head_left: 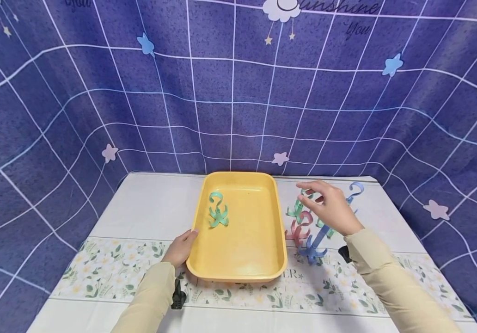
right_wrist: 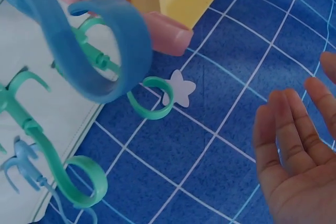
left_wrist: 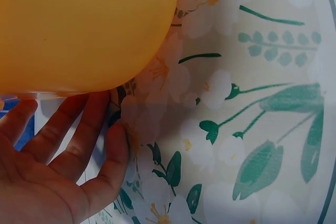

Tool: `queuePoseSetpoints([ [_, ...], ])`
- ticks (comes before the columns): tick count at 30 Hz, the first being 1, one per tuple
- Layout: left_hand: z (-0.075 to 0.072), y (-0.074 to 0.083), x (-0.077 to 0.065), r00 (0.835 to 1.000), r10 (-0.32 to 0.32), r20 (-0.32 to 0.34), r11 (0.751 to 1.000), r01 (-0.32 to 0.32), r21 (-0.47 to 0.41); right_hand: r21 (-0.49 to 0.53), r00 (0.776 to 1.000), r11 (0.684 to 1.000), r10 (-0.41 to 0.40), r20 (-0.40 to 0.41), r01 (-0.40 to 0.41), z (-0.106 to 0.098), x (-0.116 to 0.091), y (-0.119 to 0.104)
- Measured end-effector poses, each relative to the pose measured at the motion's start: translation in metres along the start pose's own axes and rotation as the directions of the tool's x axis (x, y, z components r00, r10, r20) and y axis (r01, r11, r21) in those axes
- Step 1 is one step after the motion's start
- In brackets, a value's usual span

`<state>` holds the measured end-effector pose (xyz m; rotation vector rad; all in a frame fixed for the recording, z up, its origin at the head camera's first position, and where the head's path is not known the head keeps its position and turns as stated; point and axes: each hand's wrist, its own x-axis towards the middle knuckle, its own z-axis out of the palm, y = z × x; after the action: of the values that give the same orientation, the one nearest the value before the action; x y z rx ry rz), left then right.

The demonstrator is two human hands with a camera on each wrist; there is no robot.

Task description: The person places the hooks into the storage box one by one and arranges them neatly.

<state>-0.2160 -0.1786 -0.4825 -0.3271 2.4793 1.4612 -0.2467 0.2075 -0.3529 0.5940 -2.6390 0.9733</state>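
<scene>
My left hand [head_left: 179,249] holds the left rim of a yellow plastic tray [head_left: 238,279], thumb at the rim. In the left wrist view its fingers [left_wrist: 73,150] reach up against the tray's outer wall. A green multi-prong hanging hook [head_left: 218,216] lies inside the tray, on the left. Above a cluster of similar hooks to the tray's right hovers my right hand [head_left: 333,208], thumb and fingers apart, nothing between them. Around and below it are a green hook [head_left: 296,210], a pink hook [head_left: 297,233] and a blue hook [head_left: 312,252]. The hand and forearm partly hide others.
Another blue hook's curl [head_left: 357,187] shows beyond the right hand. In the right wrist view, a light blue hook [right_wrist: 26,163] lies farther off. A white tablecloth [head_left: 151,199] with a floral band covers the table. Blue gridded cloth [head_left: 242,115] surrounds its back and sides.
</scene>
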Motion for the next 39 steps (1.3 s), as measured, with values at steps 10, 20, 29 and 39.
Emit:
queuePoseSetpoints([
  [10, 0.0, 0.003, -0.002, 1.0, 0.0, -0.005, 1.0, 0.0, 0.009, -0.008, 1.0, 1.0, 0.019, 0.016, -0.019, -0.01, -0.013, 0.015],
  [20, -0.001, 0.003, -0.001, 1.0, -0.002, 0.003, 1.0, 0.002, 0.008, -0.003, 0.995, 0.998, 0.064, 0.077, -0.064, -0.022, -0.028, 0.028],
  [29, -0.004, -0.001, 0.001, 0.999, 0.002, 0.034, 1.0, -0.001, -0.021, 0.022, 0.983, 0.998, 0.057, 0.175, -0.062, -0.027, -0.038, 0.039],
  [39, -0.005, 0.003, -0.003, 0.999, -0.016, 0.05, 1.0, 0.017, -0.017, 0.041, 0.955, 0.997, 0.05, 0.294, -0.065, -0.026, -0.048, 0.053],
])
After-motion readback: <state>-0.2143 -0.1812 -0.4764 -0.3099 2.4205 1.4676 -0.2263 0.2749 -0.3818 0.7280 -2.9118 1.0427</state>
